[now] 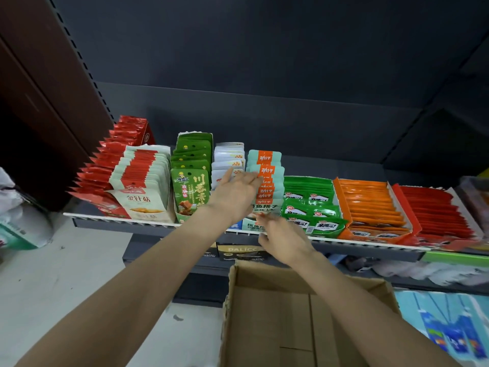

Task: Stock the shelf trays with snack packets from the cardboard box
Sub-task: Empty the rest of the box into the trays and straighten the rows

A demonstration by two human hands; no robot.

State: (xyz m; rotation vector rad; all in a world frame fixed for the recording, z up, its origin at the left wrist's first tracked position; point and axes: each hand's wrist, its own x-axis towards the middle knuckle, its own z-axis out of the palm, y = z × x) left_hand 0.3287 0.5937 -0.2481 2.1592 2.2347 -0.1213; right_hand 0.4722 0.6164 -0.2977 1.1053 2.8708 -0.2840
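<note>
The pale mint-and-orange foil snack packets (264, 178) stand in a packed row inside their printed card shelf tray (260, 226), mid-shelf between the white packets (229, 157) on the left and the green packets (309, 200) on the right. They look light, thin and floppy, with slick film that probably slides easily, so a pinch at the stiffer sealed top edge, or flat fingers against the whole row, seems the surest hold. The left hand (235, 192) reaches over the row with fingers straight and slightly spread, fingertips touching the packet tops; it does not appear to grip anything. The right hand (280, 234) sits nearer, at the tray's front, with its fingers bent toward the lip; motion blur hides whether they pinch a packet. The open brown cardboard box (299, 313) lies near, below the shelf, and the part of its floor that shows is bare, so stocking looks nearly done. Readable writing: "劲仔" on the orange bands, "金针菇" on the cream tray (140, 205) far left, "川香素" on the green pouch (190, 194), and "DALICO" on a dark box (243, 252) beneath the shelf.
</note>
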